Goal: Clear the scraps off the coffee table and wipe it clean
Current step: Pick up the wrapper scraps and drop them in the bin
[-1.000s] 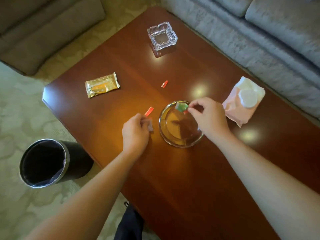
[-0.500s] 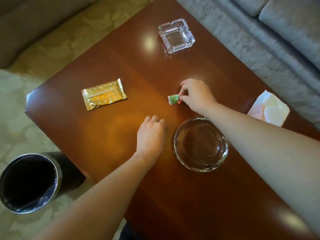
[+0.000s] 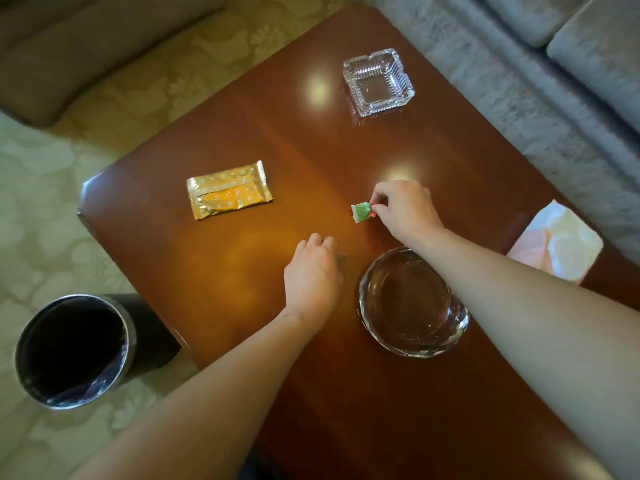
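Note:
On the brown coffee table (image 3: 221,292), a gold snack wrapper (image 3: 228,194) lies flat at the left. My right hand (image 3: 403,211) reaches over the table's middle and pinches a small green scrap (image 3: 361,212), with a bit of red scrap (image 3: 372,215) at the fingertips. My left hand (image 3: 311,271) rests palm down just left of a round glass bowl (image 3: 363,306). Its fingers are curled around a pale scrap that is almost wholly hidden. The bowl looks empty.
A square glass ashtray (image 3: 379,83) stands at the far side. A pink and white wipes pack (image 3: 557,240) lies at the right edge. A black bin with a liner (image 3: 24,368) stands on the carpet at the table's near left. Sofas border the far and right sides.
My right hand carried the green scrap out of the bowl to the table's middle, where a red bit lay. My left hand covered the other red scrap. The view shifted.

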Tool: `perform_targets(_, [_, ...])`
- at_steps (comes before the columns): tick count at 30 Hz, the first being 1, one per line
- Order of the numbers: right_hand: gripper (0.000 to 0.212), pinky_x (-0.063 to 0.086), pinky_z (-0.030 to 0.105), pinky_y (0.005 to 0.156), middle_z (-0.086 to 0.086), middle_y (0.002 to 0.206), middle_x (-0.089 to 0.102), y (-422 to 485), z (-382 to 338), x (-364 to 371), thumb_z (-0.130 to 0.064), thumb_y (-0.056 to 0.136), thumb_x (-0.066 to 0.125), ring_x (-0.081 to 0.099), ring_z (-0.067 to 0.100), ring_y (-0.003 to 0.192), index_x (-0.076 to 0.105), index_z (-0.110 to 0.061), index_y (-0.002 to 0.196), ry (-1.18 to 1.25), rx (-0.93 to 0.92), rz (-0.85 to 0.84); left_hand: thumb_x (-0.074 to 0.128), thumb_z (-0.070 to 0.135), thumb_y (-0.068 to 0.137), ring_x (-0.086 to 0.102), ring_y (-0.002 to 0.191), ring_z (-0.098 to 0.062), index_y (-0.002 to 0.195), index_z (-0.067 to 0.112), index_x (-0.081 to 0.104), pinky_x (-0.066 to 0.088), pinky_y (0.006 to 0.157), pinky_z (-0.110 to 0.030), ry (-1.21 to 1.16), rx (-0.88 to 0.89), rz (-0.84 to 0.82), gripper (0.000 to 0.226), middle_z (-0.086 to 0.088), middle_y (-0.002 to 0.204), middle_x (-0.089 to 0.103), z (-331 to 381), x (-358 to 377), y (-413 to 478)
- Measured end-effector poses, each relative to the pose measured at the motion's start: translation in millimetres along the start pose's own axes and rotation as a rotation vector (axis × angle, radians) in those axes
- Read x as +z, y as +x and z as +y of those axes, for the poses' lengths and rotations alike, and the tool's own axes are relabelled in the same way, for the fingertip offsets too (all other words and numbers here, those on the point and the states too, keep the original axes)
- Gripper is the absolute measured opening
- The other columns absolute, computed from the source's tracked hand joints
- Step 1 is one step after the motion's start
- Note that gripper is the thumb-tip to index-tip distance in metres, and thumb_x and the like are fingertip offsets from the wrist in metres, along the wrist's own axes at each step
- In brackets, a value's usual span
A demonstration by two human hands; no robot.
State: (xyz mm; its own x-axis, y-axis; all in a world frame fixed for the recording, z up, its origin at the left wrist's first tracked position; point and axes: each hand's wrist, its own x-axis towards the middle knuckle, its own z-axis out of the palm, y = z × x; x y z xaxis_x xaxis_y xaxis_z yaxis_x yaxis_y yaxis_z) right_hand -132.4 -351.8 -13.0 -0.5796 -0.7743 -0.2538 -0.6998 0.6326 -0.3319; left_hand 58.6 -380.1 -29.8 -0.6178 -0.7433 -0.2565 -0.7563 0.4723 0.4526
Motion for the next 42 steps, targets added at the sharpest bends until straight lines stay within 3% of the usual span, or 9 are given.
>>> perform_targets(4, [0.004, 0.044, 0.023, 0.069, -0.002, 0.096, 0.075, -4.0, -5.5, -3.8, -0.025, 0.093, 0.078, 0.063, 0.016, 0.089, 0.080, -0.025, 0.089, 0.066, 0.074, -0.051, 0.058, 0.020, 0.103, 0.066, 0.078, -0.011, 0.096, 0.020, 0.069, 0.057, 0.066, -0.030, -0.453, -0.345, -0.006, 0.013, 0.007, 0.087, 0.070, -1.2, -14.4, -2.5])
perform_targets(8, [0.010, 0.058, 0.029, 0.066, -0.003, 0.076, 0.077, -33.1, -29.6, -23.0, -0.016, 0.084, 0.086, 0.071, 0.013, 0.069, 0.080, -0.022, 0.078, 0.470, 0.164, -0.136, 0.063, 0.016, 0.102, 0.071, 0.078, -0.019, 0.102, 0.021, 0.071, 0.065, 0.073, -0.039, -0.903, -0.665, 0.023, 0.010, -0.003, 0.100, 0.072, -12.4, -30.6, -15.3])
perform_targets(10, [0.012, 0.060, 0.033, 0.069, 0.003, 0.073, 0.078, -58.1, -46.2, -32.4, -0.007, 0.080, 0.088, 0.070, 0.016, 0.063, 0.080, -0.016, 0.080, 0.696, 0.147, -0.219, 0.068, 0.013, 0.099, 0.073, 0.075, -0.018, 0.106, 0.015, 0.075, 0.064, 0.071, -0.035, -1.030, -0.698, 0.026, 0.010, -0.006, 0.101, 0.075, -15.6, -44.2, -25.9])
perform_targets(14, [0.012, 0.061, 0.039, 0.073, 0.008, 0.076, 0.079, -96.3, -77.4, -32.7, -0.005, 0.078, 0.089, 0.070, 0.020, 0.063, 0.081, -0.014, 0.079, 0.793, 0.119, -0.327, 0.073, 0.007, 0.094, 0.073, 0.076, -0.013, 0.096, 0.006, 0.076, 0.057, 0.061, -0.022, -1.337, -0.729, 0.037, 0.004, -0.008, 0.100, 0.077, -17.5, -81.5, -52.9])
perform_targets(18, [0.010, 0.064, 0.047, 0.080, 0.008, 0.077, 0.080, -107.5, -115.4, -24.5, -0.005, 0.081, 0.087, 0.072, 0.021, 0.069, 0.082, -0.013, 0.079, 0.846, 0.112, -0.336, 0.068, 0.004, 0.096, 0.079, 0.090, -0.018, 0.105, -0.002, 0.076, 0.062, 0.072, -0.024, -1.564, -0.727, 0.080, 0.014, -0.007, 0.107, 0.079, -37.9, -114.4, -71.9])
perform_targets(24, [0.007, 0.064, 0.039, 0.075, 0.007, 0.076, 0.079, -108.0, -187.7, -0.2, -0.004, 0.082, 0.086, 0.070, 0.016, 0.064, 0.082, -0.009, 0.080, 0.853, 0.095, -0.354, 0.065, 0.011, 0.100, 0.075, 0.108, -0.024, 0.092, -0.008, 0.073, 0.062, 0.085, -0.030, -1.723, -0.675, 0.059, 0.023, -0.017, 0.118, 0.076, -103.0, -139.2, -90.5])
perform_targets(28, [0.015, 0.062, 0.037, 0.071, 0.005, 0.071, 0.078, -103.9, -248.0, 34.9, -0.005, 0.081, 0.086, 0.069, 0.016, 0.060, 0.080, -0.016, 0.072, 0.811, 0.071, -0.399, 0.067, 0.028, 0.097, 0.075, 0.100, -0.021, 0.074, -0.003, 0.066, 0.062, 0.083, -0.028, -1.742, -0.643, 0.117, 0.039, -0.014, 0.094, 0.076, -162.9, -156.9, -99.1])
perform_targets(33, [0.017, 0.060, 0.029, 0.067, 0.003, 0.068, 0.078, -100.8, -327.6, 79.6, -0.005, 0.080, 0.087, 0.069, 0.014, 0.060, 0.080, -0.018, 0.071, 0.791, 0.036, -0.485, 0.078, 0.008, 0.078, 0.076, 0.102, -0.026, 0.087, -0.007, 0.068, 0.062, 0.085, -0.028, -1.718, -0.685, 0.185, 0.021, -0.019, 0.100, 0.077, -250.8, -173.6, -111.5])
perform_targets(42, [0.009, 0.064, 0.026, 0.077, 0.009, 0.079, 0.079, -92.5, -439.8, 164.1, 0.006, 0.086, 0.078, 0.073, 0.016, 0.074, 0.081, -0.003, 0.088, 0.906, 0.100, -0.726, 0.067, -0.009, 0.092, 0.077, 0.080, -0.018, 0.106, -0.014, 0.065, 0.063, 0.075, -0.023, -1.686, -0.874, 0.323, 0.015, -0.017, 0.088, 0.076, -375.5, -196.9, -124.7])
